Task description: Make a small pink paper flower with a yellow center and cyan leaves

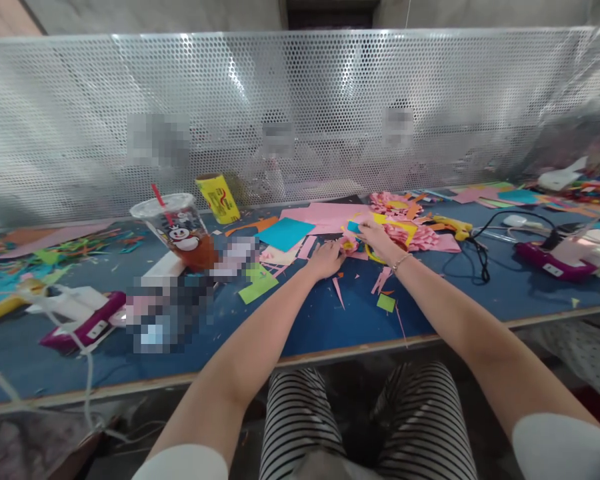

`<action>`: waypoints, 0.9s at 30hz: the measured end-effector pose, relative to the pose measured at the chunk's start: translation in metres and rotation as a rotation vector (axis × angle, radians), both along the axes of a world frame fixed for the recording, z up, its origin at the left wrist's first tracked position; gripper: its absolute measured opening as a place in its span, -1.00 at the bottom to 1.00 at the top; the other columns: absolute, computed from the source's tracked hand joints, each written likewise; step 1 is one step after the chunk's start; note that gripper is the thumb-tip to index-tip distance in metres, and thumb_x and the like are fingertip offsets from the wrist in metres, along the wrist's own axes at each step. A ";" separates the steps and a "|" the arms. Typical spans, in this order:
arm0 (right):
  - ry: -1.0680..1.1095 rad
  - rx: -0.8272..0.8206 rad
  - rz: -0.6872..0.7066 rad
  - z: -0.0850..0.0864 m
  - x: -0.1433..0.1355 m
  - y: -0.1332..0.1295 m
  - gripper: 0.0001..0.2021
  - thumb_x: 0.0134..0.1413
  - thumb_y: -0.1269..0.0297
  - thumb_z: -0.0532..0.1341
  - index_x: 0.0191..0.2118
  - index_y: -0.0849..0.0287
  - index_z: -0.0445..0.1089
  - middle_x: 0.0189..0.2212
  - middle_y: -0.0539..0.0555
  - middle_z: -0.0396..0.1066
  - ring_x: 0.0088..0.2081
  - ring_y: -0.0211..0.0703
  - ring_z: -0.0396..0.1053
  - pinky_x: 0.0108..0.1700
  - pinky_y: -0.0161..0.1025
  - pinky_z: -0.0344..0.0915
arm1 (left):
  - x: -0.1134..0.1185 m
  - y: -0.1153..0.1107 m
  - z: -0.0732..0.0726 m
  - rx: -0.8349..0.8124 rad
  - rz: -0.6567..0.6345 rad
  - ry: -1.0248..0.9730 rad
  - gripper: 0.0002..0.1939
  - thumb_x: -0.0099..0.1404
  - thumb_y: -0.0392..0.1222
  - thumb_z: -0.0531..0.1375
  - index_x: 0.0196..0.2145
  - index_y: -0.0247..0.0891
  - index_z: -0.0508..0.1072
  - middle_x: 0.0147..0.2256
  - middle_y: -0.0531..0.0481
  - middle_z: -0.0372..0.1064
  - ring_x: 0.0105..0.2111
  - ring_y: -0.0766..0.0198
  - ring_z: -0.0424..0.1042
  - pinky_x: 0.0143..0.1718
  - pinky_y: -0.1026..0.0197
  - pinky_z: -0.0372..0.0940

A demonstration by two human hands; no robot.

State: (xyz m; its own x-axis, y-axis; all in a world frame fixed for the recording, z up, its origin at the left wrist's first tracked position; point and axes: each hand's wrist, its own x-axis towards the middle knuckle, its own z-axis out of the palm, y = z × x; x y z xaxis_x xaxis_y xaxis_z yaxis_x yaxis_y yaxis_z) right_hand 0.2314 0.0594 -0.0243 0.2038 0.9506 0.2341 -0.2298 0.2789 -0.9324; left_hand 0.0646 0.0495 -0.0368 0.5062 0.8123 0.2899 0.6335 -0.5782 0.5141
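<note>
My left hand rests low over the blue table, its fingers curled in at the edge of a small pink paper flower with a yellow middle. Just right of it, my right hand pinches a small piece of blue paper above the flower. Beyond the right wrist lie ruffled pink paper flowers and a yellow paper piece. A larger blue paper sheet and pink sheets lie behind my left hand. The fingertips are partly hidden.
A plastic cup with a dark drink and red straw stands left. Behind it is a yellow packet. Purple power strips with cords lie at both sides. Yellow-handled tool sits right. A perforated metal screen closes the back.
</note>
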 end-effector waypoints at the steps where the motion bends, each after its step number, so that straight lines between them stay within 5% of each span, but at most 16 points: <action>1: 0.002 -0.005 -0.014 0.000 -0.003 0.001 -0.81 -0.26 0.38 0.24 -0.56 0.14 0.15 -0.65 -0.14 0.19 -0.52 -0.33 0.26 -0.47 -0.37 0.25 | 0.000 0.000 0.000 -0.006 -0.002 -0.008 -0.50 0.18 -0.13 0.12 0.08 -0.24 0.21 0.09 -0.29 0.20 0.15 -0.08 0.12 0.15 -0.20 -0.16; 7: 0.060 -0.014 -0.081 -0.001 -0.017 0.003 -0.77 -0.17 0.22 0.19 -0.48 0.10 0.07 -0.56 -0.15 0.21 -0.46 -0.35 0.30 -0.46 -0.39 0.26 | 0.003 0.003 0.004 -0.096 -0.023 -0.299 -0.55 0.08 -0.19 0.21 -0.05 -0.27 0.27 -0.07 -0.25 0.36 -0.04 0.03 0.34 0.00 0.00 0.15; 13: 0.199 -0.010 -0.122 0.001 -0.029 -0.011 -0.72 -0.14 0.12 0.19 -0.43 0.09 0.05 -0.42 -0.13 0.31 -0.43 -0.39 0.37 -0.44 -0.42 0.24 | 0.009 -0.002 0.008 -0.249 0.306 -0.660 -0.55 -0.05 -0.15 0.30 -0.24 -0.29 0.23 -0.36 -0.10 0.38 -0.31 0.17 0.40 -0.23 0.13 0.25; 17: 0.284 0.000 -0.057 0.008 -0.037 -0.024 -0.73 -0.14 0.14 0.19 -0.44 0.09 0.05 -0.37 -0.11 0.33 -0.39 -0.35 0.38 -0.40 -0.37 0.29 | 0.009 -0.005 0.009 -0.303 0.384 -0.874 -0.58 -0.11 -0.30 0.30 -0.30 -0.26 0.19 -0.47 0.06 0.31 -0.41 0.29 0.37 -0.31 0.19 0.25; 27: 0.191 0.192 -0.162 0.025 -0.039 -0.043 -0.81 -0.16 0.19 0.18 -0.47 0.08 0.10 -0.44 -0.11 0.23 -0.32 -0.32 0.31 -0.18 -0.30 0.32 | 0.002 -0.012 0.024 -0.505 0.357 -1.217 -0.47 -0.16 -0.56 0.09 -0.18 -0.24 0.27 -0.33 0.05 0.23 -0.44 0.40 0.32 -0.46 0.30 0.29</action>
